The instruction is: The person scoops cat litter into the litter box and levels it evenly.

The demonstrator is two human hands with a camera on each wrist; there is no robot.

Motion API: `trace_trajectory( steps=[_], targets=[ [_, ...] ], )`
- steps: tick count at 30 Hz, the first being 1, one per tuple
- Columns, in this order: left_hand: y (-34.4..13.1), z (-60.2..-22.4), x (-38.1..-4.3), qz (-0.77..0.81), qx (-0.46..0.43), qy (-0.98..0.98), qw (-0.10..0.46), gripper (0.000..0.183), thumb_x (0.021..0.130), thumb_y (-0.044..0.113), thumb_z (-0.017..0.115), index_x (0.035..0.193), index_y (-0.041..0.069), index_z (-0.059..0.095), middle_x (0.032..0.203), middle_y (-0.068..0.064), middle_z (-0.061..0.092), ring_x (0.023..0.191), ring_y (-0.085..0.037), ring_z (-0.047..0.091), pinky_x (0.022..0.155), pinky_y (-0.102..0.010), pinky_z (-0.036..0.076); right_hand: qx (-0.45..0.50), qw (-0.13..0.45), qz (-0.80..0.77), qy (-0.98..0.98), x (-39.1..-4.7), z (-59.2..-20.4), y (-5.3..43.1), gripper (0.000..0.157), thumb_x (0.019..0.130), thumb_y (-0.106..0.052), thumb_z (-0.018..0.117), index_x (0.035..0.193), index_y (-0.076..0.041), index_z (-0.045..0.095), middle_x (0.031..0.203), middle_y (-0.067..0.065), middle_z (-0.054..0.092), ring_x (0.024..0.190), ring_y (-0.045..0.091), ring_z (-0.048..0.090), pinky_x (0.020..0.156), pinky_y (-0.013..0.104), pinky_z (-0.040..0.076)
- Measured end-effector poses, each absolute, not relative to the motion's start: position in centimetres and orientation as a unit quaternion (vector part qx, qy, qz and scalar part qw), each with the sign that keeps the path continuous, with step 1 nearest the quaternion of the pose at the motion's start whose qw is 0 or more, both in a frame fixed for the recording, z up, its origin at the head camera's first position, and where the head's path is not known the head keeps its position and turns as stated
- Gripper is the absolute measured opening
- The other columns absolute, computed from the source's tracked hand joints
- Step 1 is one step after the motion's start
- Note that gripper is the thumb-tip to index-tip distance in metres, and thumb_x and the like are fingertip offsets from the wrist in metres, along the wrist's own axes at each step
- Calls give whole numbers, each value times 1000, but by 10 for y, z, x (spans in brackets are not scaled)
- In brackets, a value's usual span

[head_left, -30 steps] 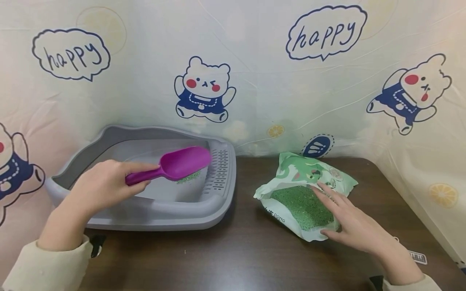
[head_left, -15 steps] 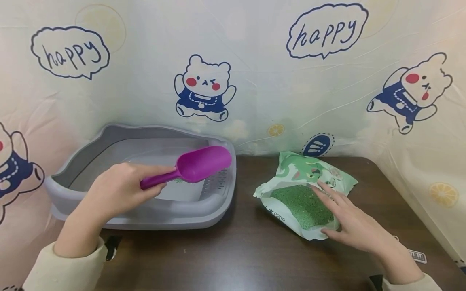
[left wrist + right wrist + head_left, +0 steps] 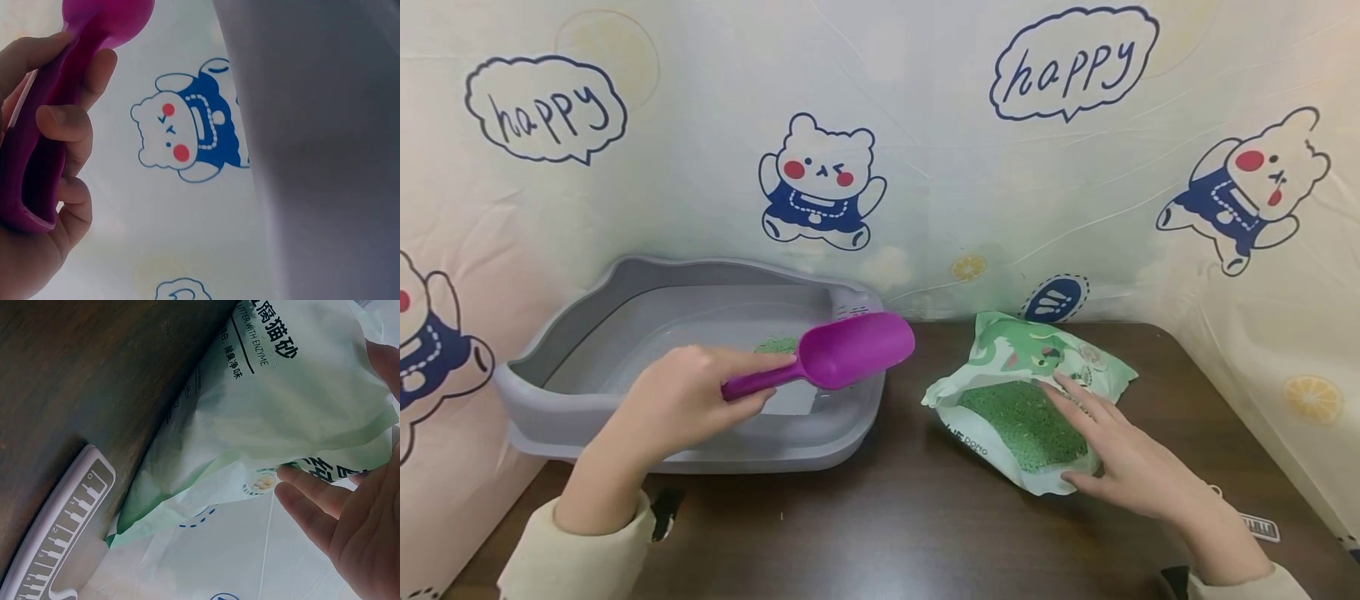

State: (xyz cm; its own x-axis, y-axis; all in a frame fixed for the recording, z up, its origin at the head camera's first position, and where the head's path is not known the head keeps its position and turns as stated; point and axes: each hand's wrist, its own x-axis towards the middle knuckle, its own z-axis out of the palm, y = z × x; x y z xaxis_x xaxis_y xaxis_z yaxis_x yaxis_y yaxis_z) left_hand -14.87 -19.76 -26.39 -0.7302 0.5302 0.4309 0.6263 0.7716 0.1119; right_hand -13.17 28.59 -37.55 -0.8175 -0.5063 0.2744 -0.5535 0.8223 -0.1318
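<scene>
Purple scoop (image 3: 853,352) gripped, green bag (image 3: 1041,346) touched
The left hand (image 3: 681,400) curls round the scoop's handle — bowl past its fingertips, above the grey tray (image 3: 805,446). The right hand (image 3: 1127,458) grips nothing; its spread fingers touch the bag — pushing hard there might tip it, spilling grains (image 3: 1022,425).

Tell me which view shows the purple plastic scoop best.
The head view. It shows the purple plastic scoop with its whole bowl in sight; the left hand hides part of the handle. The left wrist view shows the handle closer, but the frame's top edge cuts through the bowl. The right wrist view shows none of it.
</scene>
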Motion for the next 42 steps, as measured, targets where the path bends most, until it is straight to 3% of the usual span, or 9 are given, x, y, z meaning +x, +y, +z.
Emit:
trace_trajectory(
  steps=[12, 22, 42],
  targets=[
    [-180, -272, -147, -139, -342, -914, 170, 37, 76, 19, 85, 112, 24, 77, 83, 7, 75, 57, 4, 48, 51, -17, 42, 266, 88, 113, -953, -131, -374, 284, 113, 70, -26, 88, 160, -24, 19, 166, 4, 17, 133, 35, 43, 74, 32, 54],
    [-171, -279, -141, -149, -367, -908, 137, 41, 79, 18, 82, 117, 34, 74, 93, 11, 77, 53, 7, 39, 48, -17, 34, 268, 92, 114, -952, -131, -375, 284, 115, 69, -24, 88, 160, -25, 18, 167, 3, 16, 133, 34, 43, 74, 31, 54],
    [-144, -295, -146, -138, -443, -879, 109, 34, 84, 22, 77, 116, 32, 75, 99, 10, 77, 65, 1, 61, 56, -14, 43, 278, 108, 99, -949, -132, -376, 284, 117, 66, -24, 90, 160, -21, 19, 166, 5, 18, 133, 34, 43, 83, 38, 56]
  ],
)
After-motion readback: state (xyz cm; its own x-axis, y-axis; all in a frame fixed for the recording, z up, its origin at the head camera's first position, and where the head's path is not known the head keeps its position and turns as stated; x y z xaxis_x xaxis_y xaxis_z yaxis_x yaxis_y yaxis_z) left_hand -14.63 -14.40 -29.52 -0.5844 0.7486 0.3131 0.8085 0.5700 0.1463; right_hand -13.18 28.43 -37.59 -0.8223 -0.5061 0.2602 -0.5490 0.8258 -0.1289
